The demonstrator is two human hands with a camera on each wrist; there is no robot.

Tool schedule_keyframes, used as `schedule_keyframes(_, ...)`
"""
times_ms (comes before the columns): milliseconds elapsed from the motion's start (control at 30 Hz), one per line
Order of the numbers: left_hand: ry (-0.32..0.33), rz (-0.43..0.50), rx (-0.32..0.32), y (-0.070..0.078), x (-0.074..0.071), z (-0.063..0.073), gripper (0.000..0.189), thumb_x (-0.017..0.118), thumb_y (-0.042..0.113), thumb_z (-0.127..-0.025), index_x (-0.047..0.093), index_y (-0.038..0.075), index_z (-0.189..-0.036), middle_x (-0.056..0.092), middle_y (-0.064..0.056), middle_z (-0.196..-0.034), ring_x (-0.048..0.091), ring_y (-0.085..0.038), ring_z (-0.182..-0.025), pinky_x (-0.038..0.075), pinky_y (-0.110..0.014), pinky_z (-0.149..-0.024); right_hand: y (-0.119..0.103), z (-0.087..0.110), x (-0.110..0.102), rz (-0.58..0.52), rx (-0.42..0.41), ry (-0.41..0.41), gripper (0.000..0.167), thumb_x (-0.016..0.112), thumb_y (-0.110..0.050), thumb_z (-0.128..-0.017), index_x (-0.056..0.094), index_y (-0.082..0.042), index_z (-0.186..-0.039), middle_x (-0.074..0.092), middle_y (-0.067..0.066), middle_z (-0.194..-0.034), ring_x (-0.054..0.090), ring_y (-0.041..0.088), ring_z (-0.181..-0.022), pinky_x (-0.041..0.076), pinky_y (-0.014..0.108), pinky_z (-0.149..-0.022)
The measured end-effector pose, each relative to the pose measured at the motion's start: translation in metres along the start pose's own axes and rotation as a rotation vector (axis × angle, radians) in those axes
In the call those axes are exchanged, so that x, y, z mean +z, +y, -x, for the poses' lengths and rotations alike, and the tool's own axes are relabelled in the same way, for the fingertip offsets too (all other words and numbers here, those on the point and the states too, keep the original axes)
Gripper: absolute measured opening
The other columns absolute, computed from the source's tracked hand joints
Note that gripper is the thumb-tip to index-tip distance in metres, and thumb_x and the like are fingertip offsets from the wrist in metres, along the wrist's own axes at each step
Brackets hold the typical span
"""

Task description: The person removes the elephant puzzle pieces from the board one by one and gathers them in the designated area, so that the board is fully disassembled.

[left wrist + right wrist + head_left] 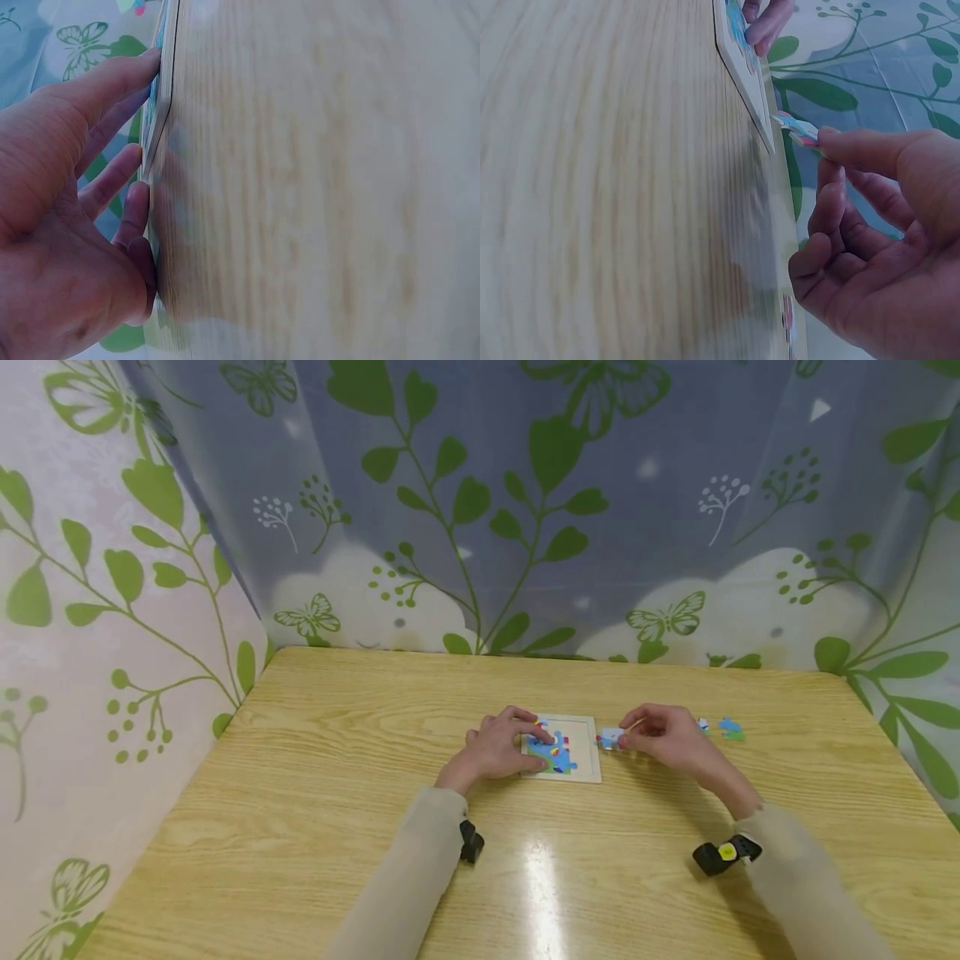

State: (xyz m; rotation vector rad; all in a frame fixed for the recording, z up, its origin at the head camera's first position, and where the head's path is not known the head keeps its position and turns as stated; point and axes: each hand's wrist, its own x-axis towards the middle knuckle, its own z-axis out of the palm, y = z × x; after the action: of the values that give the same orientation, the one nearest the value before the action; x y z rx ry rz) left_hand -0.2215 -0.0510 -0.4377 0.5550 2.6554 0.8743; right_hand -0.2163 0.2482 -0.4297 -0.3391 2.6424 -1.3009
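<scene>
Puzzle piece [612, 739] escapes left wrist view; right hand [670, 739] pinches it, left hand [497, 748] spread.

We log counter [247, 827]: wood-grained, smooth, glossy where light reflects. Puzzle tray [597, 752]: wood-like, matt edge. Puzzle piece [611, 737]: smooth printed face. Backdrop [480, 410]: cloth-like, lightly creased. Sleeve [408, 868]: matt cloth. Wrist device [470, 842]: plastic-looking.

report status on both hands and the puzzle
Left hand resting on partly filled puzzle board; right hand pinching a piece by board's right edge; loose pieces farther right; no obstruction seen between piece and board.
</scene>
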Motion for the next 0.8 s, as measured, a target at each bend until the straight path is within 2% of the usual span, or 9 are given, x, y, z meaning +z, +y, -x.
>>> schedule_keyframes(300,0.001,-0.002,0.005,-0.001,0.000,0.000,0.033,0.075,0.037,-0.093,0.072,0.033,-0.125,0.044,0.004,-0.155,0.039,-0.038,-0.138,0.032,-0.054,-0.099,0.011,0.010,-0.013,0.010,0.000,-0.011,0.023,0.068,-0.019,-0.099,0.067,-0.003,-0.115,0.074,0.016,-0.096,0.066,0.018,-0.076,0.049,0.030,-0.063)
schedule_keyframes(567,0.010,0.000,0.009,-0.003,0.001,-0.001,0.031,0.075,0.037,-0.092,0.073,0.035,-0.123,0.045,0.005,-0.155,0.040,-0.038,-0.138,0.032,-0.052,-0.096,0.016,0.020,-0.025,0.017,0.002,-0.021,0.027,0.069,-0.020,-0.098,0.066,-0.001,-0.117,0.074,0.013,-0.098,0.068,0.012,-0.082,0.052,0.028,-0.069)
schedule_keyframes(800,0.011,0.001,0.007,-0.004,0.002,-0.002,0.031,0.076,0.037,-0.092,0.073,0.034,-0.123,0.045,0.005,-0.155,0.040,-0.038,-0.137,0.032,-0.052,-0.097,0.026,0.026,-0.034,0.064,0.003,-0.017,0.028,0.071,-0.024,-0.098,0.067,-0.003,-0.117,0.073,0.010,-0.099,0.066,0.011,-0.082,0.050,0.026,-0.069)
